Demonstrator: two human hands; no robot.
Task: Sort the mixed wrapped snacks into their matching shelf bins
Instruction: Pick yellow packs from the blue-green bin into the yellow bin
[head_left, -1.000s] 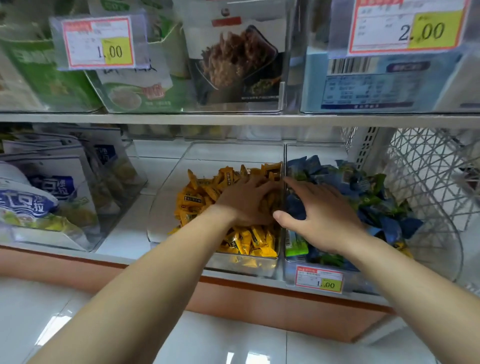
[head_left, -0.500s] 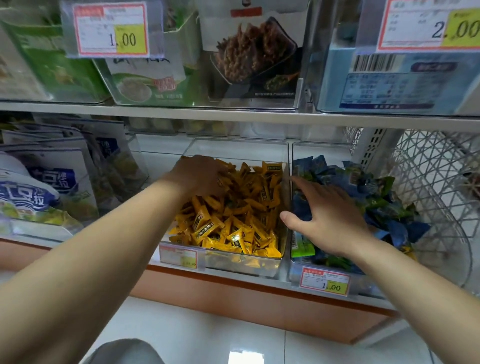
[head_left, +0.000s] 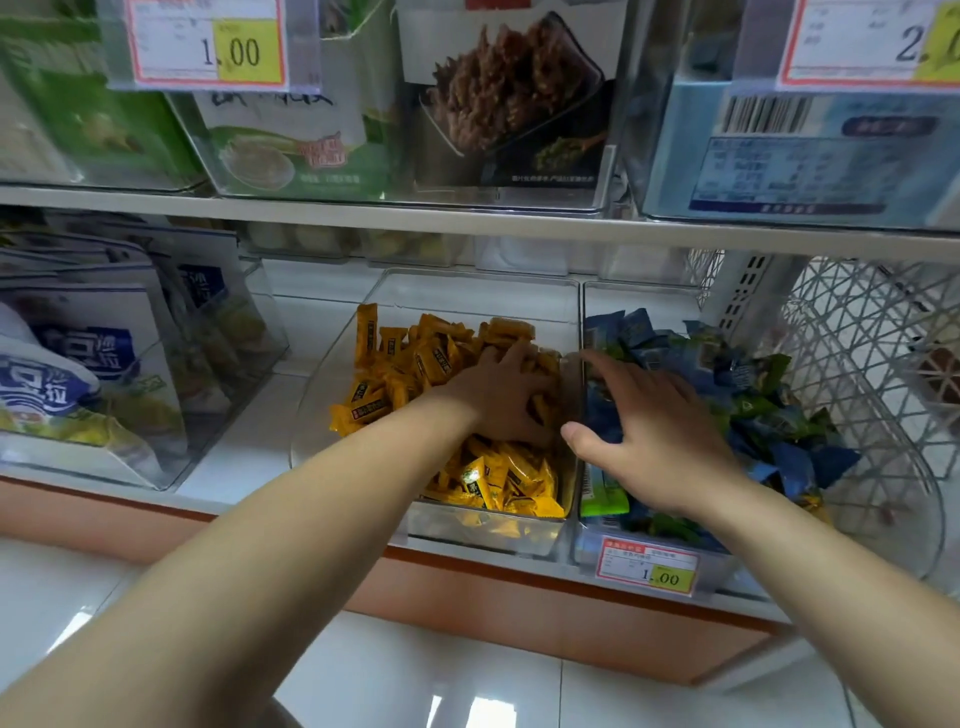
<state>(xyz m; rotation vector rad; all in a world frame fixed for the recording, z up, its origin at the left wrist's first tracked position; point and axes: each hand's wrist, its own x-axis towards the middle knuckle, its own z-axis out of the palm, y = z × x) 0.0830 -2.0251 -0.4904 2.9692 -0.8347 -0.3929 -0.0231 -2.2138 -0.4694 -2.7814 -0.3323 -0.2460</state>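
The person's left hand (head_left: 501, 400), back from the far corner of the clear plastic bin (head_left: 317, 405) of yellow wrapped snacks (head_left: 488, 483), digs beside its right wall, grip hidden, while the right hand (head_left: 654, 431) lies spread flat on neighbouring blue-green wrapped snacks (head_left: 779, 415), so sorting seems unfinished.

Upper shelf: green pouches (head_left: 291, 145), dark meat-snack pack (head_left: 514, 98), blue box (head_left: 800, 156), 1.00 price tag (head_left: 208, 44). Lower left: blue-white bags (head_left: 83, 364). Far right: white wire basket (head_left: 857, 338). Glossy floor (head_left: 415, 675).

One left hand (head_left: 501, 400), one right hand (head_left: 657, 436), one yellow-snack bin (head_left: 478, 291), one blue-snack bin (head_left: 639, 299), three price tags (head_left: 647, 571).
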